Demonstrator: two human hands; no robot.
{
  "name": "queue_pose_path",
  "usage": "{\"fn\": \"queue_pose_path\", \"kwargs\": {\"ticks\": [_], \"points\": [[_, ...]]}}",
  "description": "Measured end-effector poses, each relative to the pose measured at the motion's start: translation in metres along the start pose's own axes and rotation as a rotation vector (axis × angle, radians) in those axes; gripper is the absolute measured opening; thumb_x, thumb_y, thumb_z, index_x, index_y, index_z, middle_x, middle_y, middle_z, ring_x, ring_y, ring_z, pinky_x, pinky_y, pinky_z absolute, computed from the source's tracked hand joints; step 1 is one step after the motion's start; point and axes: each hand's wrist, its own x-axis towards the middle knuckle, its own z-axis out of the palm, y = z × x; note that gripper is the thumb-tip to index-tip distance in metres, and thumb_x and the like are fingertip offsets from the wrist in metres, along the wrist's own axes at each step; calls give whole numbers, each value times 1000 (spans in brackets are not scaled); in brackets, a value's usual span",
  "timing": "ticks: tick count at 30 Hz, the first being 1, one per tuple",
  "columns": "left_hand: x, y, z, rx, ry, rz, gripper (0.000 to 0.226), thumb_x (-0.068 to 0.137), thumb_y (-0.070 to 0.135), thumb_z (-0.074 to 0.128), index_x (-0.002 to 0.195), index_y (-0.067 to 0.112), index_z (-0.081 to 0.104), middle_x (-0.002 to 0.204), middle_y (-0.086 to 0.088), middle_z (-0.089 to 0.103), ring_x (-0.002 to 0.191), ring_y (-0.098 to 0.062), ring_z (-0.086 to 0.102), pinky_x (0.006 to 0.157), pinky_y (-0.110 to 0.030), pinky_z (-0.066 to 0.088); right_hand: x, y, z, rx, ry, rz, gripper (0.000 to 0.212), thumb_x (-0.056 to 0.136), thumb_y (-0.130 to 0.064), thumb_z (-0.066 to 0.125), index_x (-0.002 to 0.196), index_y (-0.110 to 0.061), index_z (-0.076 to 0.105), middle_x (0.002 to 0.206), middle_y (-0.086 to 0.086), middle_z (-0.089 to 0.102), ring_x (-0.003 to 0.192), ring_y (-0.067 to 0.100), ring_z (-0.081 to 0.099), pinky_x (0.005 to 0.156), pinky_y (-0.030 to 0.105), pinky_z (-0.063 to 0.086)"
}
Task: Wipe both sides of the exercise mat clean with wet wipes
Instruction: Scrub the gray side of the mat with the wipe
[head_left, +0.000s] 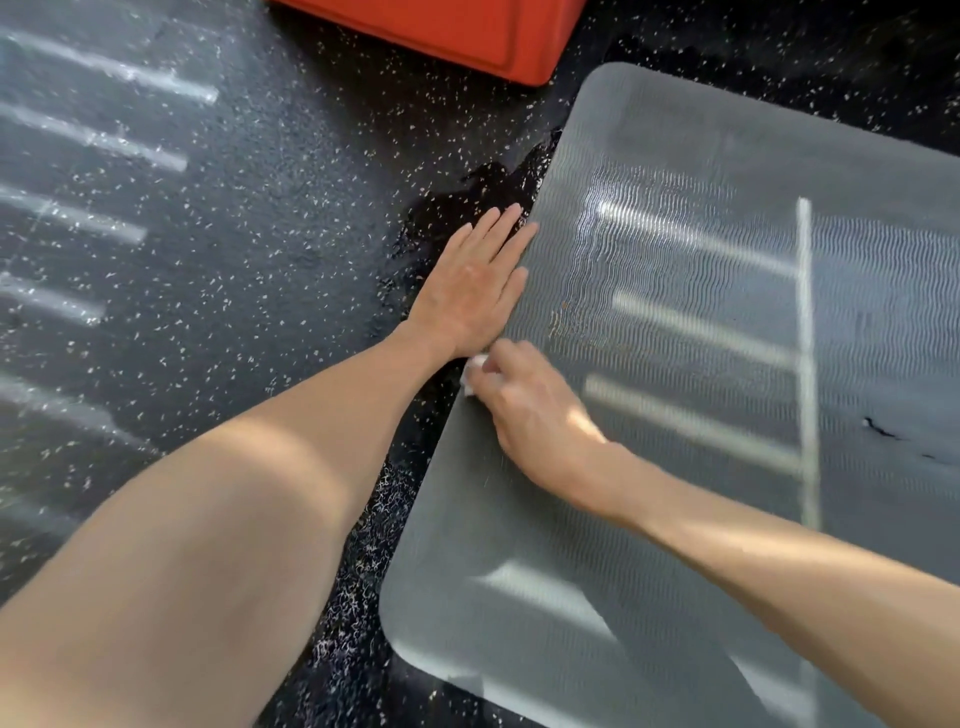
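The right hand (524, 400) clenches a mostly hidden white wipe (475, 371) at the grey mat's (675, 364) edge, beside the flat, relaxed left hand (475, 286); both blur slightly.

Ribbed matt foam mat (675, 364), speckled rubber floor (234, 234), glossy red plastic box (441, 31)

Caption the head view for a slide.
Left hand flat against the grey mat; right hand grips a white wipe at its edge.

Forearms (311, 441) bare (left hand (470, 283), right hand (530, 400) likewise)
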Motion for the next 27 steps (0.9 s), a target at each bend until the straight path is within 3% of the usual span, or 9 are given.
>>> {"fn": "queue_pose_path", "kwargs": {"ticks": [3,6,9,11,14,16,18,22,27], "points": [[-2,0,-1,-14,-2,3,53,107,30,24,157,16,14,166,-5,7,152,-22,5,123,-38,2,-14,-12,6,23,-101,-107,21,88,-1,42,85,2,63,80,13,49,71,28,48,54,39,46],[-4,1,-2,5,-5,6,53,107,30,24,157,15,14,165,-6,9,152,-22,6,123,-38,3,-3,-6,6,33,79,52,5,85,2,59,82,3,62,76,14,48,67,27,47,50,39,46],[-4,2,-3,-25,-16,5,53,107,30,23,157,15,14,165,-6,8,152,-21,4,123,-37,2,-20,-37,14,79,-86,-3,6,80,3,64,78,3,58,76,13,46,67,26,46,46,33,37],[-5,2,-3,-22,-16,-1,53,107,30,23,157,15,14,165,-6,8,152,-21,4,124,-37,1,-24,-40,11,91,-172,-40,8,80,4,67,80,4,59,78,13,47,70,26,46,46,35,39],[-5,4,-4,-9,-12,-6,53,107,29,24,157,15,14,165,-6,8,152,-21,5,123,-37,2,-14,-27,12,56,-6,89,8,90,-4,56,89,3,61,80,11,45,73,23,43,55,40,44],[-6,5,-5,-4,-24,-14,53,107,29,22,157,15,13,166,-6,6,152,-21,3,123,-37,1,-21,-41,15,93,-97,75,21,94,-8,43,94,4,59,83,9,41,76,22,38,56,39,41],[-7,6,-4,10,-41,-18,53,107,29,21,157,15,11,166,-6,4,152,-21,2,124,-36,0,-30,-52,15,151,-226,-21,17,95,-7,44,98,3,58,86,7,38,79,20,35,59,37,38],[-12,12,-3,103,-30,-17,55,107,30,21,157,10,10,165,-9,5,152,-23,5,122,-36,3,-17,-31,12,134,-62,177,12,92,-7,54,93,-1,64,85,10,49,77,24,48,62,32,40],[-44,8,4,96,-54,233,67,99,40,16,154,3,19,164,-10,15,151,-23,13,121,-35,5,-48,-60,16,234,-320,-25,10,85,-1,63,95,-3,60,84,7,42,75,19,39,56,30,35]]}}
